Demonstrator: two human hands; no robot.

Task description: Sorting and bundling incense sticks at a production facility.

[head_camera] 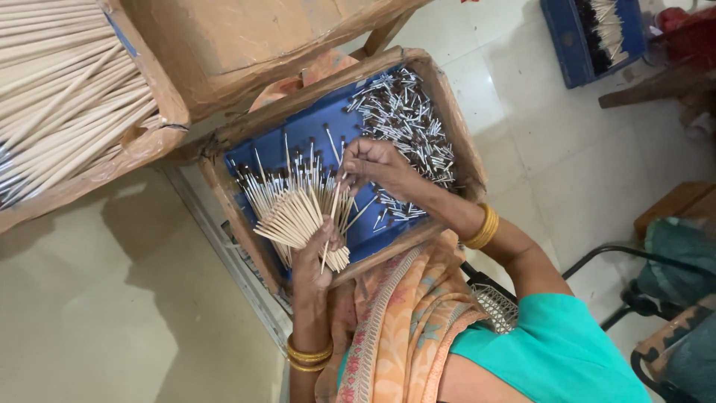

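Over a pale tiled floor (567,149), the left hand (313,261) grips fanned sticks (294,213); the right hand (373,160) pinches one above the blue-lined tray (313,127).

A shallow wooden tray (456,119) with a blue floor holds loose dark-tipped sticks (406,119) in a heap.

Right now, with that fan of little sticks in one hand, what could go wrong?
1. The left hand grips a wide fan of dark-tipped sticks only at the bare ends, so some might slip out.
2. The right hand pinches one stick near the fan; a nudge could knock its neighbours crooked.
3. The blue-lined wooden tray looks tilted, so the loose pile may slide.
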